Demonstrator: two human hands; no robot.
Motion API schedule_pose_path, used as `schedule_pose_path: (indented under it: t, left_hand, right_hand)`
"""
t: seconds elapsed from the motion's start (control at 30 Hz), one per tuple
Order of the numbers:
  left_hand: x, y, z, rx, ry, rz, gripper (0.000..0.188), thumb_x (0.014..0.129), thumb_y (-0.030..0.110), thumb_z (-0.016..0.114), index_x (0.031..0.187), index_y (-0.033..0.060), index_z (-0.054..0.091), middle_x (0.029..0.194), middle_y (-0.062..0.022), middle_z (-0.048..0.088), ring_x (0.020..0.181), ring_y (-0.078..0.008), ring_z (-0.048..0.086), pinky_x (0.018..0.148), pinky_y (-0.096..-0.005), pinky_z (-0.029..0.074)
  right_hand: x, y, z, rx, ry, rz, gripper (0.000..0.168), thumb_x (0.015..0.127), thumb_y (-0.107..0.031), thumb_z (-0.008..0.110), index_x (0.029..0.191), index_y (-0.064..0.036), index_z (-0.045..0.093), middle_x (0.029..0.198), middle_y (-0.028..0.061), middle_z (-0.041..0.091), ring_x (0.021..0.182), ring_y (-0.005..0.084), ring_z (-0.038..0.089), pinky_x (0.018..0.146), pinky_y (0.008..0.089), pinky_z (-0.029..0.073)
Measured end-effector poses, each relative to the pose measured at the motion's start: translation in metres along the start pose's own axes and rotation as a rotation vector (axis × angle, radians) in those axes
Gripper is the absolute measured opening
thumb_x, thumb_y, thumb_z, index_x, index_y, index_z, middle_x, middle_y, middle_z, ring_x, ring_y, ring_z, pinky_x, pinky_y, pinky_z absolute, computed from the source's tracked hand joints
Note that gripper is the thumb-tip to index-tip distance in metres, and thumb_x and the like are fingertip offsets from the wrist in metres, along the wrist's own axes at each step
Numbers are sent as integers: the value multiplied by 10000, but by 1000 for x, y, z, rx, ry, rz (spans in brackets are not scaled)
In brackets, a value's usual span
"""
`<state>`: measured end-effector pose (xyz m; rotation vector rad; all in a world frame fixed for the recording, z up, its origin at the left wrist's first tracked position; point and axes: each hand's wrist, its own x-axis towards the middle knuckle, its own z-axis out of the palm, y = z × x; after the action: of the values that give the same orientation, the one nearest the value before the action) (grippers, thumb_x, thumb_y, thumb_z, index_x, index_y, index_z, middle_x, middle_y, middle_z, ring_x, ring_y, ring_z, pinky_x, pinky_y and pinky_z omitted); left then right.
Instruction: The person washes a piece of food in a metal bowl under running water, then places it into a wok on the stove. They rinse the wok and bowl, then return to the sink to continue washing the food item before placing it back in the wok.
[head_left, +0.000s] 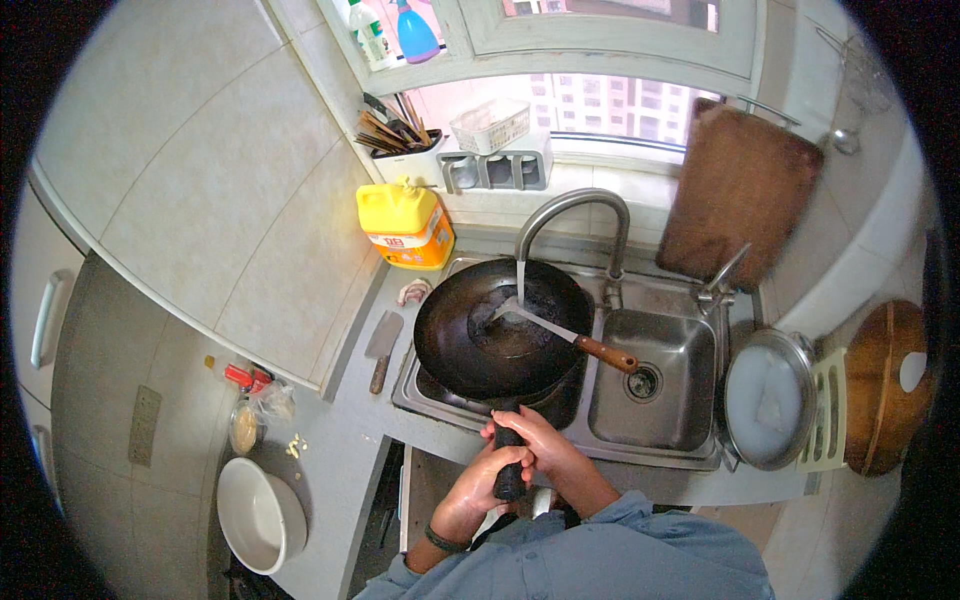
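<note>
Both of my hands are wrapped around the black handle (509, 487) of a dark wok. My right hand (543, 436) grips nearer the pan, and my left hand (481, 475) grips nearer the handle's end. The wok (448, 330) rests over the left basin of a double stainless-steel sink (652, 451). From the curved faucet (574, 196), a stream of water falls into it. A metal spatula (551, 324) lies in the wok, its wooden handle (606, 352) sticking out over the right basin.
Left of the sink lie a cleaver (385, 336) and a garlic bulb (414, 292), near a yellow detergent jug (409, 225). A white bowl (259, 517) stands on the left counter. A wooden cutting board (742, 187) leans at back right, above a metal basin (770, 397).
</note>
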<state>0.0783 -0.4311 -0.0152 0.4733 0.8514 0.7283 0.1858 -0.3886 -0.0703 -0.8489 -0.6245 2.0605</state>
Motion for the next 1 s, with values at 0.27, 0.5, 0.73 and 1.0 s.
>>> schedule_pose_path:
  t: [0.27, 0.5, 0.73, 1.0]
  left_hand:
    - [5, 2, -7, 9, -12, -34, 175, 778, 220, 537, 784, 51, 490, 656, -44, 523, 546, -131, 510, 472, -235, 418]
    - [7, 6, -5, -4, -16, -31, 155, 762, 184, 546, 803, 52, 476, 704, -29, 499, 600, -124, 496, 516, -234, 396]
    - [7, 8, -3, 23, -10, -27, 152, 773, 191, 535, 782, 45, 490, 697, -33, 504, 603, -126, 499, 530, -234, 401]
    - [5, 12, 1, 10, -5, -87, 181, 793, 235, 540, 756, 60, 519, 672, -22, 526, 588, -115, 511, 509, -228, 405]
  right_hand:
    - [8, 3, -2, 1, 19, -18, 313, 787, -321, 536, 837, -13, 563, 774, 71, 593, 629, 129, 543, 474, 237, 434]
    - [4, -5, 2, -16, 33, 8, 327, 788, -333, 522, 834, -12, 561, 771, 62, 590, 576, 116, 531, 429, 225, 414]
    - [4, -12, 0, -70, 11, 57, 326, 790, -342, 524, 843, -21, 545, 797, 72, 593, 630, 139, 548, 497, 255, 454]
    - [2, -16, 2, -3, 2, 22, 283, 807, -285, 534, 823, -3, 556, 804, 107, 598, 682, 174, 568, 619, 294, 469]
